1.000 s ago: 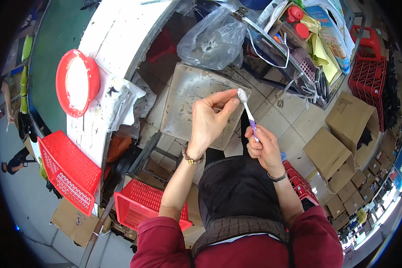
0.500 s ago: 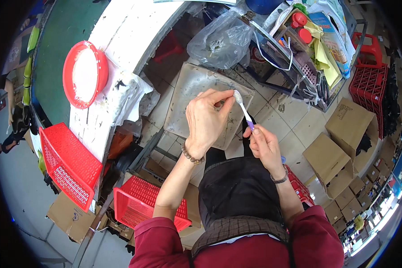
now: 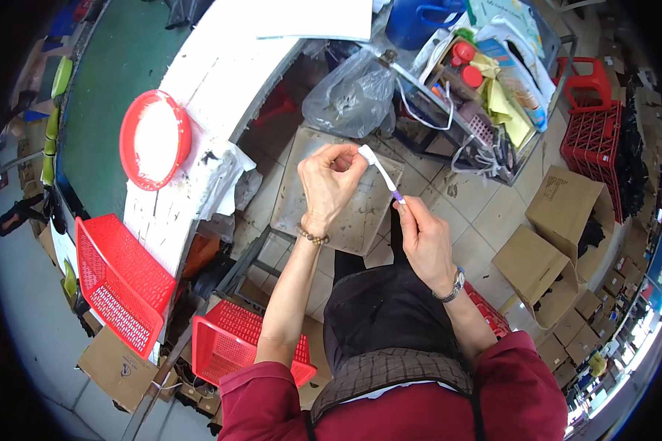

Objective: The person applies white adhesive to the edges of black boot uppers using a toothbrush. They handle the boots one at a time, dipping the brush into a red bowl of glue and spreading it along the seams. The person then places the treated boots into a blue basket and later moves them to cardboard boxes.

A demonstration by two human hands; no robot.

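Observation:
A white and purple toothbrush [image 3: 379,173] slants between my two hands, above the floor in front of my lap. My right hand [image 3: 426,242] grips the purple lower part of its handle. At the pale upper end, the fingertips of my left hand [image 3: 326,182] are pinched together, touching or very close to the brush head. Whether anything small sits between those left fingers is hidden. Under my hands lies a worn, stained square board [image 3: 294,195].
On the white bench at left stand a red bowl [image 3: 128,143] of white stuff and a red basket [image 3: 129,287]. Another red basket [image 3: 213,345] is by my left forearm. A cluttered cart [image 3: 485,165] stands ahead right, with a clear plastic bag [image 3: 349,99]. Cartons [image 3: 533,264] sit at right.
Both hands and the toothbrush have shifted slightly left in the view. The brush has turned, its head now showing side-on, and my right hand has rolled, showing more of its back.

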